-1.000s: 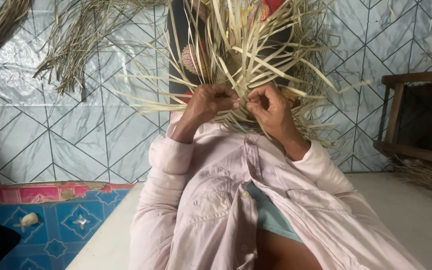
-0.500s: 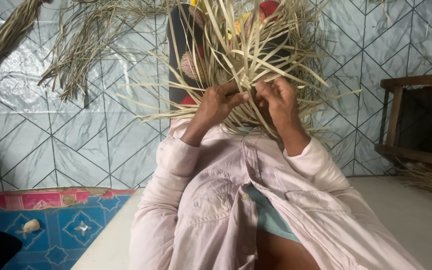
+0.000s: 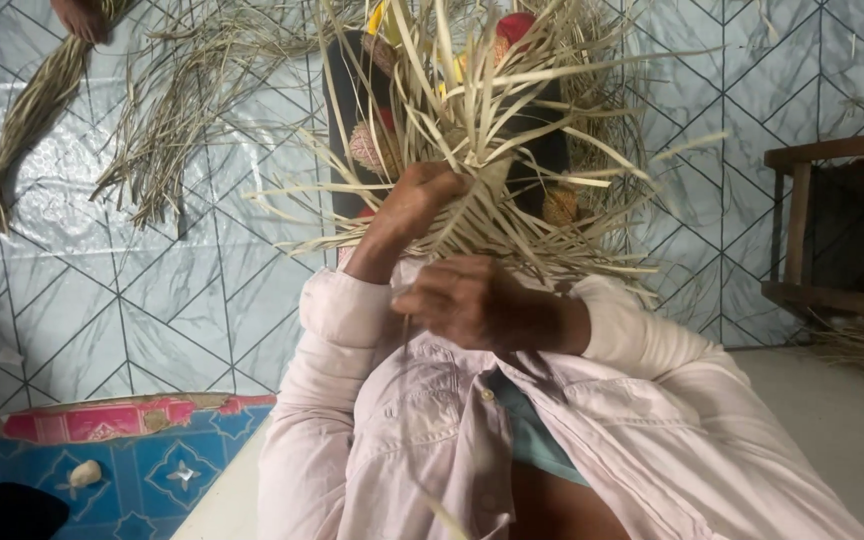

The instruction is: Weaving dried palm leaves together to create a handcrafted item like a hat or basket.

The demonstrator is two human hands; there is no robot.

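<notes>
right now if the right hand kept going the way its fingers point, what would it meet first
The right hand points leftward across the chest, so it would likely first meet the left forearm's pale sleeve, just beyond its fingers. Depth is unclear; it might pass in front.

One head-worn camera looked steeply down the person's own shirt front, close to the hands (image 3: 442,250), with tiled floor (image 3: 102,280) toward ten o'clock.

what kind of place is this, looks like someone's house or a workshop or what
Probably a home floor used as a weaving spot. Pale tiled floor strewn with bundles of dried leaf strips, a patterned blue mat at the edge, and a low wooden stool. The left hand grips a half-woven strip piece.
</notes>
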